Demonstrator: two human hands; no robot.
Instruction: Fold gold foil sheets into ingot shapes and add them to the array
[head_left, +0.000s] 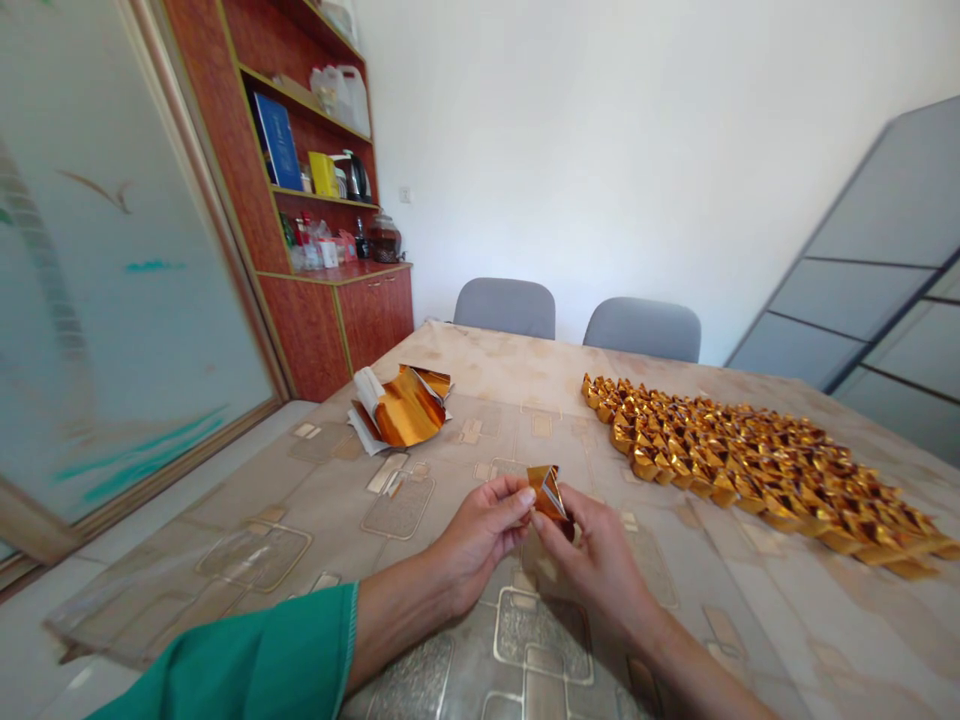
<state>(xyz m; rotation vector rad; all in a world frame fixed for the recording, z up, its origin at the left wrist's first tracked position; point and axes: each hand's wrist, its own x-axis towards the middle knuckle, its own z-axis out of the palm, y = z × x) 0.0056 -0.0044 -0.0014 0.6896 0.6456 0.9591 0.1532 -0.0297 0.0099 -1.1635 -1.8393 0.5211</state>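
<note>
1. Orientation: clock positions are taken from the hands, with 12 o'clock pointing straight ahead, away from the wearer.
2. Left hand point(480, 535): narrow pinch, with the fingertips point(525, 497) closed on the 9 o'clock edge of the piece. A green sleeve point(255, 665) covers the forearm behind the wrist.
3. Right hand point(600, 565): narrow pinch, with the fingers closed on the lower edge of the same piece from the 4 o'clock side.
4. Held item: the folded gold foil piece point(547, 495) sits between both hands, raised above the table, with a pale inner face showing along one fold.
5. Work surface: a table with a beige patterned cover point(247, 560) lies under the hands.
6. At 2 to 3 o'clock: a dense, tightly packed array of folded gold foil pieces point(750, 470) lies on the table, well apart from the hands.
7. At 10 o'clock: a curled stack of gold foil sheets point(405, 410) rests on white paper point(367, 395).
8. At 12 to 1 o'clock: two grey chairs point(504, 308) stand beyond the far table edge.
9. At 11 o'clock: a wooden cabinet point(315, 335) holds bottles and a kettle point(352, 177).
10. At 9 o'clock: a frosted glass door point(112, 300) stands beside the table.
</note>
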